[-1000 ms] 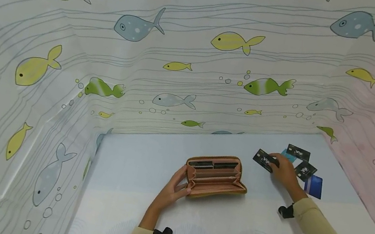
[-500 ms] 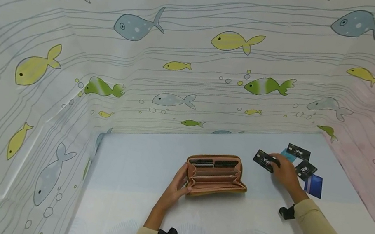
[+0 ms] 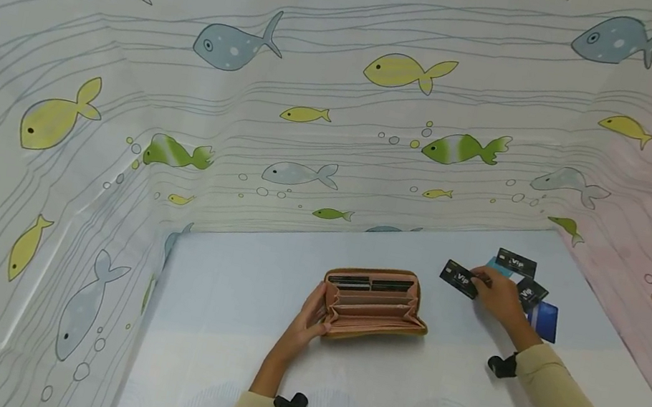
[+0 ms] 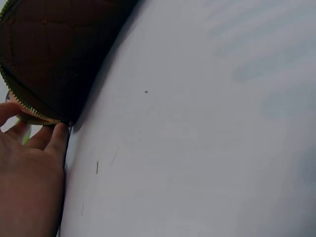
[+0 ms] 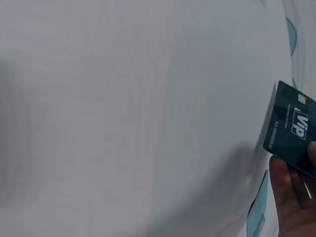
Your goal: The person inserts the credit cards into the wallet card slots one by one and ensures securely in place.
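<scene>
Right hand (image 3: 499, 297) is pinching a black VIP card (image 3: 459, 279) at its near edge, fingers (image 5: 286, 192) curling under it, card tilting just off the table (image 3: 230, 303). Left hand (image 3: 305, 321) is gripping the left end of the open wallet (image 3: 375, 304), fingertips (image 4: 55, 140) sitting on the zipper edge. Wallet is lying mid-table, slots facing up, two cards already sitting in the back row. Loose cards (image 3: 528, 297) are clustering just behind the right hand, near the fish-print cloth (image 3: 320, 86). Bare table is showing between card and wallet. Both forearms are reaching forward, right one angling in from the right.
</scene>
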`<state>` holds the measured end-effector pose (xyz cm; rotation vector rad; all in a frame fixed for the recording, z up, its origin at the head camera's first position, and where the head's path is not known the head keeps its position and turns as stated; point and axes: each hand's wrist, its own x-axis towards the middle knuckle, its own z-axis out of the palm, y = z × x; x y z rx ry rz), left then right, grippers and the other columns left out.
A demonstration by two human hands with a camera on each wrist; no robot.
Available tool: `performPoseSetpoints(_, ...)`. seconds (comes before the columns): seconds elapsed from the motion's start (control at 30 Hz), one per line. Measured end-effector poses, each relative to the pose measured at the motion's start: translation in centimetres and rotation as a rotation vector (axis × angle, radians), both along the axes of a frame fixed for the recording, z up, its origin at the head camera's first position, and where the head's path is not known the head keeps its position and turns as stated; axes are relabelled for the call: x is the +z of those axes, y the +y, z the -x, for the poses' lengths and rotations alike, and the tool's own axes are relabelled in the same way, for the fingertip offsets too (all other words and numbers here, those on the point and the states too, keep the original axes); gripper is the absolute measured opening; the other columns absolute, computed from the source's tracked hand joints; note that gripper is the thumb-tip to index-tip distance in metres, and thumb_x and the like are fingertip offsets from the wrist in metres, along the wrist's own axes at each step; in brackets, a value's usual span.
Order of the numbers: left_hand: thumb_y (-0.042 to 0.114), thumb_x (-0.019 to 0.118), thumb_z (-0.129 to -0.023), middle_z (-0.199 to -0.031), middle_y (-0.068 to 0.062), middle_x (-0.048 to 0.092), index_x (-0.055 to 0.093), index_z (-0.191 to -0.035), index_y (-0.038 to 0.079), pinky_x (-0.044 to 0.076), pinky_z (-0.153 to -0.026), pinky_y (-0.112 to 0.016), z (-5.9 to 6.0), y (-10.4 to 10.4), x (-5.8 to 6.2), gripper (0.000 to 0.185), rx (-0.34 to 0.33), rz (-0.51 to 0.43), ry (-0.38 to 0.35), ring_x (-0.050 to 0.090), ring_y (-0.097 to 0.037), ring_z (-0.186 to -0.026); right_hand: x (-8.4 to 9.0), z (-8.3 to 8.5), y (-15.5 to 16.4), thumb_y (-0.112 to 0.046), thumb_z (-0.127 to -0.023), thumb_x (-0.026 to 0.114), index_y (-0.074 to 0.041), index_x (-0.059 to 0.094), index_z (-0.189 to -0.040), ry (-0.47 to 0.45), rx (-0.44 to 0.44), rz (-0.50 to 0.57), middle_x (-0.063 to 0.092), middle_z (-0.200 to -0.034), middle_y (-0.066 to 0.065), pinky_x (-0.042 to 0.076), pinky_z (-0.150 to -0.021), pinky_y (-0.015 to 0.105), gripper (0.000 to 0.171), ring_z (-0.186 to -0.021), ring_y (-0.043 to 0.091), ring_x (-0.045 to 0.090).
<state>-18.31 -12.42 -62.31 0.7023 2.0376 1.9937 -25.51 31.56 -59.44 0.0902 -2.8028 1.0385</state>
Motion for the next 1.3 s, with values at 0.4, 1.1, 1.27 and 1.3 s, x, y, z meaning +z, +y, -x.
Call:
performPoseSetpoints(0.4,0.001,0.052,-0.099,-0.168,-0.02,-0.004,0.003,-0.161,0.006,0.018,-0.12,-0.061,-0.1,0.0,-0.4,0.08,0.013,0.014,0.01,0.01,-0.041,-0.153,2.6,0.1,-0.7,-0.021,-0.102,0.059,-0.004,0.063,-0.123,-0.166,0.019,0.151,0.067,-0.116,0.021,0.059,-0.074,0.039,0.027,-0.1,0.035,0.068)
performPoseSetpoints(1.1,-0.001,0.05,-0.1,-0.167,-0.02,-0.004,0.002,-0.161,0.005,0.018,-0.12,-0.062,-0.1,0.0,-0.2,0.079,0.009,0.029,0.021,0.011,-0.044,-0.153,8.4,0.9,-5.7,-0.019,-0.101,0.061,-0.011,0.068,-0.118,-0.098,0.281,0.149,0.071,-0.111,0.013,0.056,-0.073,0.035,0.02,-0.089,0.024,0.071)
performPoseSetpoints(1.27,-0.001,0.05,-0.1,-0.167,-0.021,-0.004,0.001,-0.161,0.005,0.017,-0.119,-0.063,0.0,-0.1,-0.5,0.078,0.008,0.025,0.023,0.012,-0.045,-0.152,8.7,1.3,-6.9,-0.018,-0.101,0.062,-0.012,0.069,-0.117,-0.067,0.311,0.106,0.071,-0.11,0.012,0.055,-0.074,0.041,0.019,-0.092,0.026,0.071)
performPoseSetpoints(1.3,-0.001,0.049,-0.1,-0.167,-0.021,-0.004,0.001,-0.161,0.005,0.017,-0.119,-0.064,0.0,0.0,-0.5,0.078,0.007,0.023,0.024,0.012,-0.046,-0.152,8.8,1.4,-7.1,-0.018,-0.1,0.062,-0.012,0.069,-0.116,-0.062,0.316,0.102,0.071,-0.109,0.011,0.056,-0.075,0.041,0.018,-0.092,0.026,0.07)
